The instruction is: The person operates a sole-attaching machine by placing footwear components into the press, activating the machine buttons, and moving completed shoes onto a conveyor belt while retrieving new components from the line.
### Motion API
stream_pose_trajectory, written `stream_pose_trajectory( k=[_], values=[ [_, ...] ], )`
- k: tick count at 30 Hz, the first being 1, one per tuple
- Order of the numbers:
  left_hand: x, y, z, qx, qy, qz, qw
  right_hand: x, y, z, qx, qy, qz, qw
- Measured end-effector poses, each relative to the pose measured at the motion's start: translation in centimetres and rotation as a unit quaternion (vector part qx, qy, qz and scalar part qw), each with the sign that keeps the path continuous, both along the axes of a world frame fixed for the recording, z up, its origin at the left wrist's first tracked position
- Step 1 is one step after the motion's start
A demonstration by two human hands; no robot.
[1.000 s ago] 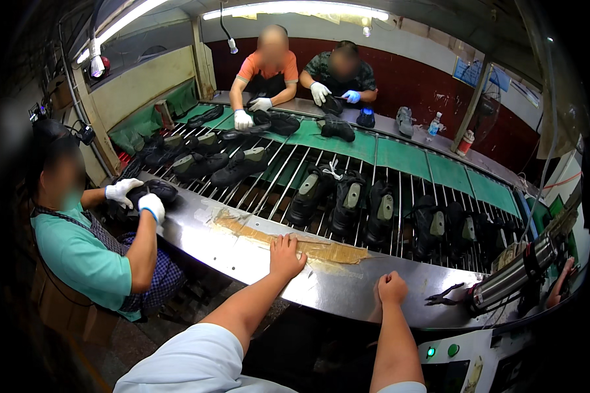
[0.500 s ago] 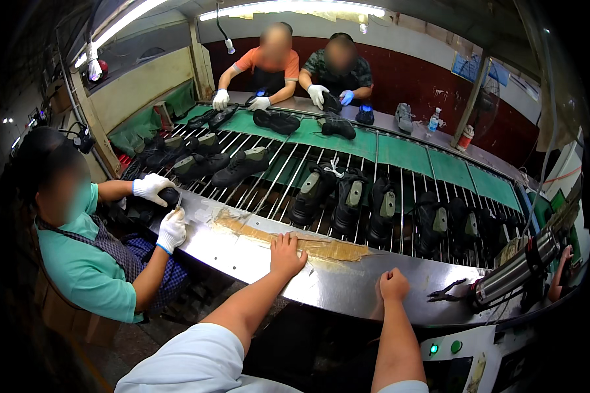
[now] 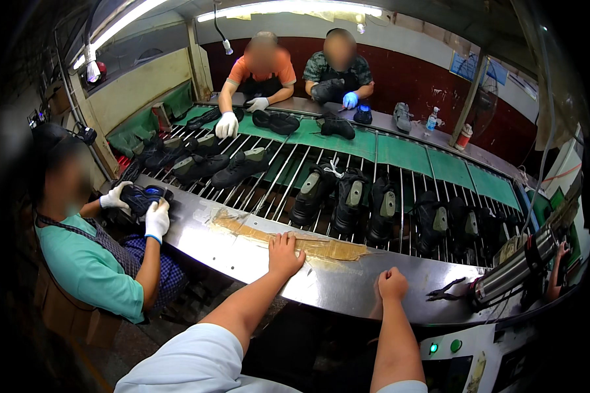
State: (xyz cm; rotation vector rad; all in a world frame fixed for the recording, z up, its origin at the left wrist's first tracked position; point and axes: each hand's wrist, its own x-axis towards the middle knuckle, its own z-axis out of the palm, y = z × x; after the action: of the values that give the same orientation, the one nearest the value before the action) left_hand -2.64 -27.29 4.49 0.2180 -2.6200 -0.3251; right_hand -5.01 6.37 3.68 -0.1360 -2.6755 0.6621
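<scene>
On the steel bench (image 3: 347, 288) in front of you, your left hand (image 3: 285, 252) lay flat and open, fingers spread, its fingertips on the strip of brown tape or paper (image 3: 295, 241) stuck along the metal. That strip ran lengthwise just short of the roller conveyor (image 3: 288, 177), torn and lifting at its right end. Your right hand (image 3: 392, 285) was curled into a loose fist, empty, knuckles resting on bare steel to the right of the strip and apart from it.

Risks, as I judged them: the open left hand sat close to the rollers, so a slide forward could have put fingertips between the rods. The row of black boots (image 3: 347, 200) stood on the rollers just beyond your hand; one tipping toward you could have struck it. The loose end of the strip might have snagged a sleeve or a passing sole. The black pliers (image 3: 447, 289) lay near your right fist, close enough to be knocked off the edge by a careless elbow.

Both forearms came up from below, left reaching farther forward, right bent shorter. At your left, a co-worker's gloved hands (image 3: 156, 219) held a dark shoe (image 3: 141, 196).
</scene>
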Motion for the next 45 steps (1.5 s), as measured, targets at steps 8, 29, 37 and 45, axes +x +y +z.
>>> stream_pose_trajectory(
  k=[8, 29, 37, 45],
  values=[
    [-0.1, -0.1, -0.5, 0.000, 0.013, -0.001, 1.000, 0.0, 0.2, -0.1, -0.005, -0.008, 0.001, 1.000],
    [-3.4, 0.2, 2.4, 0.075, 0.097, -0.177, 0.976, -0.1, 1.1, 0.8, -0.006, -0.049, 0.001, 0.999],
    [-21.9, 5.4, 10.7, 0.209, 0.065, -0.246, 0.944, 0.0, 0.8, 0.8, -0.142, -0.081, 0.015, 0.986],
    [-42.0, 7.6, 8.9, -0.010, -0.148, -0.053, 0.988, -0.8, 1.9, 2.2, -0.223, -0.130, 0.047, 0.965]
  ],
)
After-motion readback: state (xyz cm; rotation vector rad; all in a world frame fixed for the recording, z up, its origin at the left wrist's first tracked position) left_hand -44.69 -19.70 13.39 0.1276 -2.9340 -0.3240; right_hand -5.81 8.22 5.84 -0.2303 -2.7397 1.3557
